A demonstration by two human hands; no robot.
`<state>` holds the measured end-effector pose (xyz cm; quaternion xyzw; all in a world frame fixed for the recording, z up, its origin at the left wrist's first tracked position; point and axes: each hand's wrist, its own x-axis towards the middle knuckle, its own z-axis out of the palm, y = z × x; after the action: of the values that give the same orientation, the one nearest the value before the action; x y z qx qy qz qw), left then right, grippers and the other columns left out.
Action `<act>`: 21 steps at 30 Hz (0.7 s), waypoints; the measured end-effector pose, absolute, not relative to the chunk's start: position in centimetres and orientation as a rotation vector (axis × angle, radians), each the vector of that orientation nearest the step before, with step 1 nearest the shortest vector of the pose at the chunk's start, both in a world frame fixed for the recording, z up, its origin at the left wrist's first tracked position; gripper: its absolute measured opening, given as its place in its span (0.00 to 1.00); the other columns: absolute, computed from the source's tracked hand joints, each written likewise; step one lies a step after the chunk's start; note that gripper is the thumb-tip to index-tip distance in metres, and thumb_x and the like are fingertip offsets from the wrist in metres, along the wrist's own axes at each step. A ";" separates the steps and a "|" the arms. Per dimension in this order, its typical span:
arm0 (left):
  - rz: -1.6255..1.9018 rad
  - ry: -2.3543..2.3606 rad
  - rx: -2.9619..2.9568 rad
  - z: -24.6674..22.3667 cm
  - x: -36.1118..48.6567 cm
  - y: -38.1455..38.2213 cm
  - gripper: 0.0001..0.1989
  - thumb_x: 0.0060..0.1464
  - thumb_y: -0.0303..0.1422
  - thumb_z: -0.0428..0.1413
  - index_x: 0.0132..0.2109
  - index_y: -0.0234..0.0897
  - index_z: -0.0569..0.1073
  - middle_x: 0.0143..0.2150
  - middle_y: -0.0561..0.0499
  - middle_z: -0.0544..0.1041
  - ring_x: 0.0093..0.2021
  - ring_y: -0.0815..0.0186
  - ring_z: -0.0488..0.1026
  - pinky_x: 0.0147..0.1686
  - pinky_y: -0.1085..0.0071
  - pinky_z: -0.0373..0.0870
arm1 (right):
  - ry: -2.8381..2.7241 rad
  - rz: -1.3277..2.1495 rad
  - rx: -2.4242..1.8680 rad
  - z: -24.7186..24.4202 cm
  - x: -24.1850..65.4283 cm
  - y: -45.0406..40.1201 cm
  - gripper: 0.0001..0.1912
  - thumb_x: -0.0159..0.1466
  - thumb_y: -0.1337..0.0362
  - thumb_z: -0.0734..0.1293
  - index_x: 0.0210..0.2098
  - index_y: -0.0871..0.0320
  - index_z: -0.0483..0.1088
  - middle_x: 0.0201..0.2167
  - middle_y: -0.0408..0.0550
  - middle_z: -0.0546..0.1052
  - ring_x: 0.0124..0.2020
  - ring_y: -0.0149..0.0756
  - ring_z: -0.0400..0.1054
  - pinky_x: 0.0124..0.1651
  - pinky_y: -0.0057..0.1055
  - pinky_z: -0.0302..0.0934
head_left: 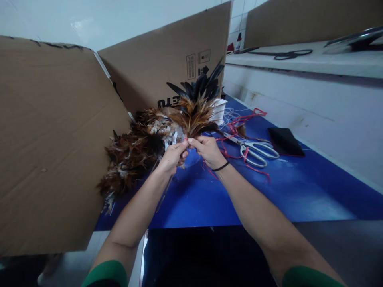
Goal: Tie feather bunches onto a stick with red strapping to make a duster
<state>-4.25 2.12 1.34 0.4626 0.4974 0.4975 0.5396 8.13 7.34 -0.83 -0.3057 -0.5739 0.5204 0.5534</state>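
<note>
In the head view my hands meet at the base of a feather bundle (196, 115), brown below with long black feathers fanning out on top. My left hand (174, 155) is closed in a pinch round the bundle's stem end. Beside it, my right hand (208, 149) pinches a red plastic string (186, 139) at the same spot; the fingertips hide most of it. More red string (236, 125) lies loose to the right. Silver scissors (254, 151) rest on the blue table (206, 207) by my right hand.
A heap of brown feathers (128, 155) spreads left of my hands, against tall cardboard panels (54, 143). A flat black object (285, 141) lies on the right side of the table. Behind it, a white ledge (317, 59) carries black-handled scissors (293, 54).
</note>
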 end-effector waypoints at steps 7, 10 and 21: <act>1.278 1.715 1.621 -0.5 -4.4 2.6 0.21 0.60 0.44 0.48 0.30 0.33 0.74 0.18 0.56 0.64 0.19 0.73 0.59 0.22 0.75 0.54 | -1.441 1.118 -0.818 -1.7 7.7 7.8 0.17 0.50 0.53 0.70 0.17 0.60 0.70 0.15 0.40 0.67 0.21 0.27 0.57 0.28 0.28 0.53; 1.151 1.975 1.902 -0.9 -4.4 2.7 0.21 0.63 0.40 0.45 0.30 0.34 0.75 0.22 0.51 0.70 0.24 0.69 0.65 0.27 0.73 0.56 | -1.482 0.989 -0.882 -2.3 7.6 7.9 0.14 0.52 0.56 0.68 0.18 0.60 0.72 0.15 0.39 0.66 0.21 0.27 0.56 0.27 0.28 0.52; 0.716 2.442 2.153 -0.9 -2.5 1.9 0.22 0.66 0.35 0.36 0.45 0.34 0.74 0.34 0.40 0.78 0.31 0.60 0.75 0.30 0.70 0.60 | -1.501 0.795 -1.011 -2.3 7.1 7.2 0.23 0.54 0.51 0.67 0.12 0.59 0.61 0.12 0.38 0.57 0.19 0.25 0.48 0.24 0.28 0.43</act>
<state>-2.49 1.86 -0.89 0.6429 0.7292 0.2138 -0.0957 7.10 7.23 -2.26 -0.4272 -0.6342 0.3358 0.5501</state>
